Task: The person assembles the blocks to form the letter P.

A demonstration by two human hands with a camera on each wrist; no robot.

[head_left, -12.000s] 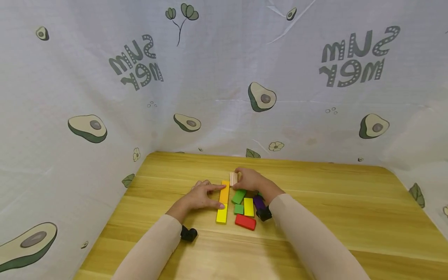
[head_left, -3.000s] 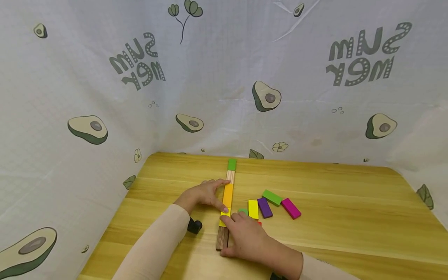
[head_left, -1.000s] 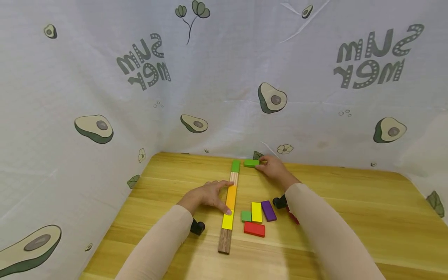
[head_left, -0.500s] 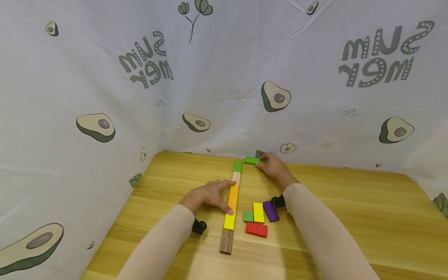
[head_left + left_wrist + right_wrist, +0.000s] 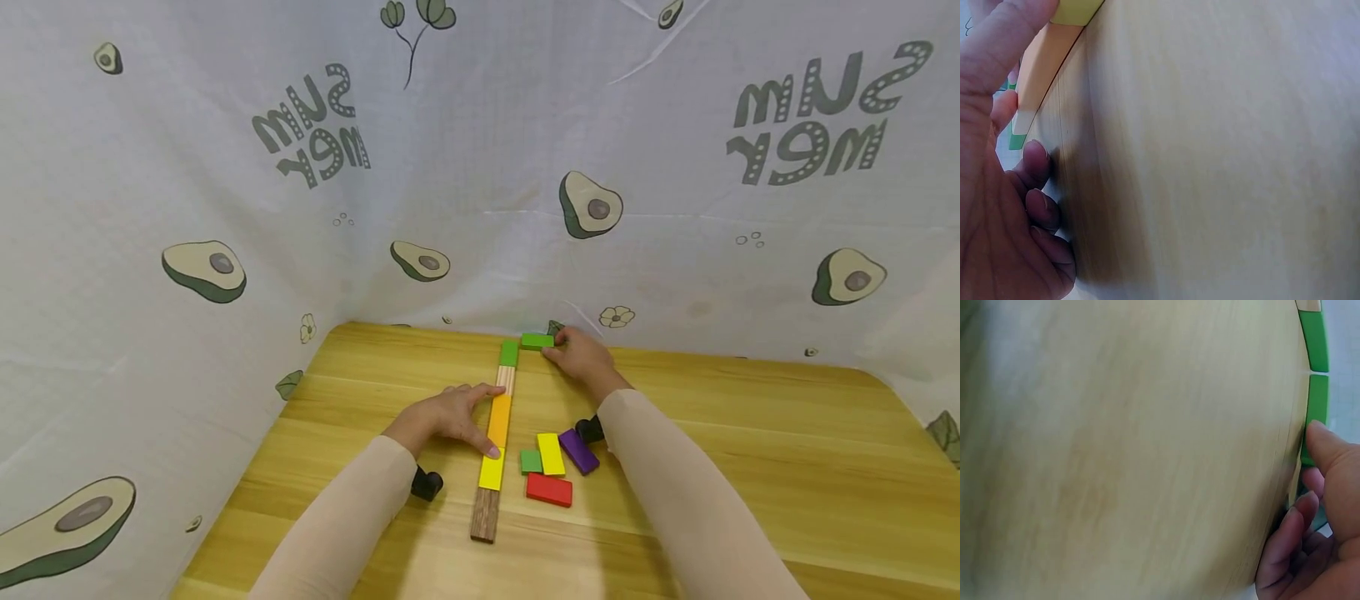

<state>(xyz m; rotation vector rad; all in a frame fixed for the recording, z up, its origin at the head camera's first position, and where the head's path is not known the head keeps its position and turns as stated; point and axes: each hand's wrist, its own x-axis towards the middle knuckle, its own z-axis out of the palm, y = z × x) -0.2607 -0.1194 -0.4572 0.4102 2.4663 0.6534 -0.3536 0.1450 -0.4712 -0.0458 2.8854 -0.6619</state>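
Observation:
A straight row of blocks runs away from me in the head view: brown block (image 5: 485, 515), yellow block (image 5: 491, 475), orange block (image 5: 500, 422), pale wood block (image 5: 506, 377) and, farthest, a green end block (image 5: 509, 353). My left hand (image 5: 442, 418) rests on the row, thumb on the yellow block and forefinger near where orange meets pale wood. Right of the row's far end, my right hand (image 5: 587, 360) pinches a green block (image 5: 537, 342) by its right end. A narrow gap separates that block from the green end block (image 5: 1315, 340) in the right wrist view.
Nearer me, right of the row, lie a small green block (image 5: 531, 462), another yellow block (image 5: 551, 454), a purple block (image 5: 579, 452) and a red block (image 5: 549, 489). A patterned white cloth (image 5: 480, 167) hangs behind the wooden table (image 5: 720, 450).
The row has gained brown, pale wood and green blocks. My right hand has brought a green block from the loose group to the far end, edging slightly left lately. The magenta block is now hidden.

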